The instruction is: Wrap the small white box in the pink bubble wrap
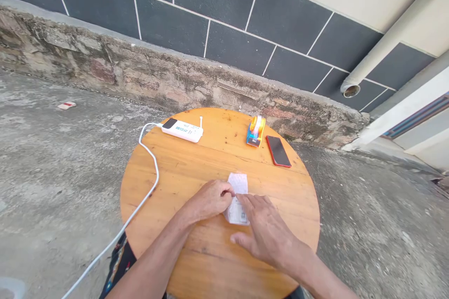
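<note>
A small white piece of paper (238, 208) with faint print lies folded on the wooden table, its upper part sticking out beyond my fingers. My left hand (213, 198) is closed, with thumb and curled fingers pinching the paper's left side near the middle. Flat over its right side is my right hand (261, 224), fingers stretched out and thumb spread away. Its fingertips touch the paper. Part of the paper is hidden under the fingers.
On the round wooden table (206, 261) stand a blue and yellow tape dispenser (255, 131), a red-edged phone (278, 151) and a white device (182, 130). A white cable (156, 175) runs from it over the left edge. A stone-based, tiled wall (224, 79) rises behind.
</note>
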A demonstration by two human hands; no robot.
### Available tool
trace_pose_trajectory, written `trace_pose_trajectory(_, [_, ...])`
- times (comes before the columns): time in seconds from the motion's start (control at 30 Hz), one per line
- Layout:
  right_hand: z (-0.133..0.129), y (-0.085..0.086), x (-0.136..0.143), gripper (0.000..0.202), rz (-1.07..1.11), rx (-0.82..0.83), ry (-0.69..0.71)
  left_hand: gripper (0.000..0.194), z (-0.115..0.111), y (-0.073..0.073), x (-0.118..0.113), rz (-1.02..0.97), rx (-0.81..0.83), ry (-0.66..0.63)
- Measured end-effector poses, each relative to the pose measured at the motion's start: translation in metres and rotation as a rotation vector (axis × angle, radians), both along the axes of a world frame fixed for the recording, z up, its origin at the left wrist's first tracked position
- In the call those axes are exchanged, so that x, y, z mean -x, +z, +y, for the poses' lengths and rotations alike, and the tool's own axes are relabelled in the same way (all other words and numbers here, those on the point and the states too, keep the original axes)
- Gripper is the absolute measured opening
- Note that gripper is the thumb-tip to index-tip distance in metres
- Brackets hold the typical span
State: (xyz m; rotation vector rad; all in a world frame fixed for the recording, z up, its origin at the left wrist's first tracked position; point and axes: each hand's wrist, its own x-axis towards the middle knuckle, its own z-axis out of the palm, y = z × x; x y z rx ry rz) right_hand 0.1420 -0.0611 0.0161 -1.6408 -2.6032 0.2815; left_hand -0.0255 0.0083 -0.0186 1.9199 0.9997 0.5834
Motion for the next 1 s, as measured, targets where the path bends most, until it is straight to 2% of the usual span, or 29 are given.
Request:
trace_pose_trajectory(0.13, [0.001, -0.004, 0.004, 0.046, -0.039, -0.034, -0.013, 0.032, 0.001, -0.005, 0.000, -0.029, 0.022, 0.013])
trace_pose_trajectory(0.27, [0.012, 0.005, 0.000, 0.036, -0.001, 0.042, -0.007, 0.034, 0.001, -0.006, 0.001, -0.080, 0.083, 0.052])
trace_pose_trajectory(0.4, [0.035, 0.021, -0.007, 0.020, 0.109, 0.254, -0.006, 0.034, 0.002, -0.007, 0.001, -0.135, 0.159, 0.067])
trace_pose_trajectory(0.5, [0.054, 0.027, -0.013, 0.024, 0.200, 0.445, -0.012, 0.032, 0.004, -0.009, 0.000, -0.148, 0.238, 0.091])
trace_pose_trajectory(0.57, [0.065, 0.028, -0.017, 0.030, 0.240, 0.508, -0.016, 0.032, 0.005, -0.011, 0.000, -0.149, 0.291, 0.098])
trace_pose_trajectory(0.8, [0.094, 0.017, -0.028, 0.033, 0.370, 0.678, 0.068, 0.034, 0.004, -0.005, 0.001, -0.207, 0.336, 0.154])
trace_pose_trajectory(0.9, [0.099, 0.007, -0.032, 0.048, 0.522, 0.700, -0.026, 0.038, 0.001, 0.001, 0.000, -0.183, 0.280, 0.158])
trace_pose_trajectory(1.0, [0.094, -0.004, -0.035, 0.049, 0.594, 0.625, -0.115, 0.034, 0.000, 0.003, -0.001, -0.115, 0.154, 0.153])
